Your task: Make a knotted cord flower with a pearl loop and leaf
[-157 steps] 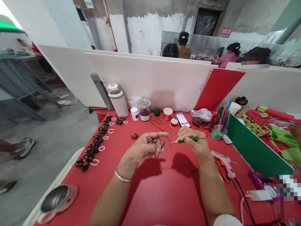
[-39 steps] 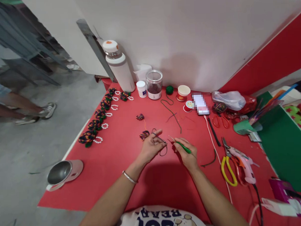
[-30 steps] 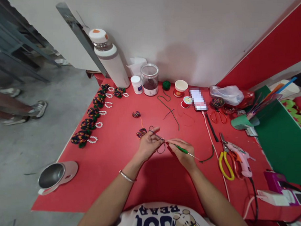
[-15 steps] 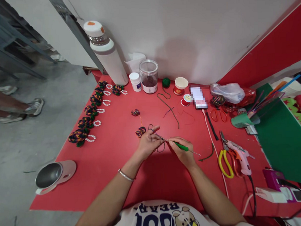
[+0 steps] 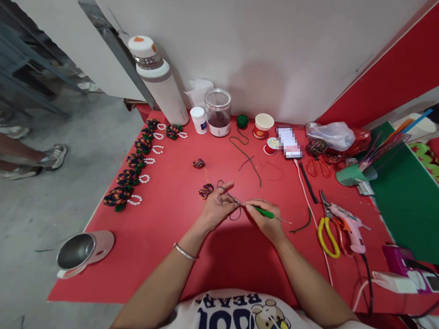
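Note:
Over the middle of the red table, my left hand [image 5: 216,208] pinches a dark strand of yarn [image 5: 229,195], which is stretched over its raised index finger and loops below the fingertips. My right hand [image 5: 266,225] grips a crochet hook [image 5: 265,213] by its green handle. The hook's tip meets the yarn at my left fingertips; the stitch there is too small to make out. Just beyond my left hand lies a multicoloured yarn bundle [image 5: 206,191], joined by an orange strand to a smaller bundle [image 5: 198,164].
Knotted yarn pieces with white bead loops [image 5: 128,177] line the left side, near a mug [image 5: 102,243]. A tall bottle [image 5: 162,92], clear jar [image 5: 218,114] and phone [image 5: 290,142] stand or lie behind. Yellow-handled pliers [image 5: 328,237] and a pink glue gun [image 5: 351,222] lie right.
The view has shifted slightly, so things at the left sit a little further right. My hands, the yarn and the crochet hook keep nearly the same pose.

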### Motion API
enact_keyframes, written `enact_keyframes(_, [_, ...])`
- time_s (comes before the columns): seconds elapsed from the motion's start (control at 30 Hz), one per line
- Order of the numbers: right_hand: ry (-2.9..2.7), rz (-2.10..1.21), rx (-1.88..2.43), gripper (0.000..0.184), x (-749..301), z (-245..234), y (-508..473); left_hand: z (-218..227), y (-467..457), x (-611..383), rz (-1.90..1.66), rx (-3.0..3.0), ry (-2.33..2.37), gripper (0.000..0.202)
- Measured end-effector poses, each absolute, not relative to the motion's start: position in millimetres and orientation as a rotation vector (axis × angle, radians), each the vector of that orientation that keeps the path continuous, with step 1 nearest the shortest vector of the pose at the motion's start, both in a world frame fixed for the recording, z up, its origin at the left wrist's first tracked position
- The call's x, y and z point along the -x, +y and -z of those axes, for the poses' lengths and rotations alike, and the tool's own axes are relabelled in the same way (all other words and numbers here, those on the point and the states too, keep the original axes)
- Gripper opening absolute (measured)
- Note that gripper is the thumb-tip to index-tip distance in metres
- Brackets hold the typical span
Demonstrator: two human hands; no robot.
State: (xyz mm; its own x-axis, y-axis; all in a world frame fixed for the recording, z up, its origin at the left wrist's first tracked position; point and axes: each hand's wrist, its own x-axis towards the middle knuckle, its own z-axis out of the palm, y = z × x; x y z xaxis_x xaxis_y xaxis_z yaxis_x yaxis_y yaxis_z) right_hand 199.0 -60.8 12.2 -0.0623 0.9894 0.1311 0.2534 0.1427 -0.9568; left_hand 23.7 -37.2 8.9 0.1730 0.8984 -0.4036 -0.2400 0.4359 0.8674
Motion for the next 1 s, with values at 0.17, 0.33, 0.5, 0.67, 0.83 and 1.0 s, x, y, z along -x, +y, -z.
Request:
enact_keyframes(0.17, [-1.507, -1.003, 1.279, 0.015, -199, -11, -61, -10, -37, -24, -0.926, -0.754, 1.094, 0.096])
enact_keyframes(0.33, [-1.499, -0.991, 1.276, 0.015, -199, -9, -60, -17, -37, -24, -0.902, -0.734, 1.101, 0.091])
enact_keyframes(0.5, [-1.494, -1.021, 1.255, 0.014, -199, -10, -60, -20, -37, -25, -0.898, -0.707, 1.084, 0.087])
enact_keyframes(0.67, [-1.497, -1.005, 1.255, 0.014, -199, -9, -60, -20, -37, -26, -0.895, -0.721, 1.070, 0.086])
enact_keyframes(0.83, [-1.482, -0.994, 1.257, 0.013, -199, -8, -60, -19, -37, -25, -0.885, -0.718, 1.070, 0.082])
enact_keyframes(1.0, [-1.468, -1.000, 1.257, 0.014, -200, -10, -60, -19, -37, -24, -0.855, -0.735, 1.080, 0.082])
